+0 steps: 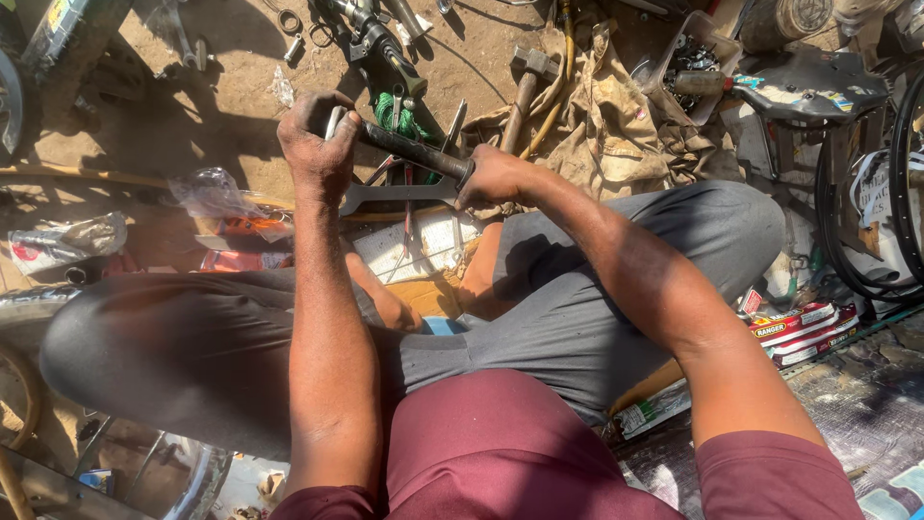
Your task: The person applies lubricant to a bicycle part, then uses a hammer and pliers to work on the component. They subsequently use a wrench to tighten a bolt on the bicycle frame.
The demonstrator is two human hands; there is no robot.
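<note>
a: what did you have in the head view at that moment?

b: i saw the left hand (318,144) wrapped around the upper end of a dark cylindrical metal rod (409,149), fingers closed tight on it. a bit of bright metal poked out above the fist.

a: and the other hand?

b: the right hand (493,178) was at the lower end of that rod, fingers curled shut where the rod met a flat grey steel spanner (390,195). the spanner lay crosswise just under the rod, its handle reaching left below the left wrist. i couldn't tell whether the right fingers held the rod alone or the spanner too.

a: where was the rod, then?

b: held in the air between both hands, tilted down from left to right, above the person's crossed legs in grey trousers (597,289) and over the dirt ground (231,96).

a: anything close by?

b: a hammer with a wooden handle (527,82) lay on a crumpled tan cloth (616,125) just beyond the right hand. a bundle of green cord (397,117) sat right behind the rod. a clear crinkled plastic bag (207,193) was to the left, and a black bicycle tyre (905,183) stood at the right edge.
</note>
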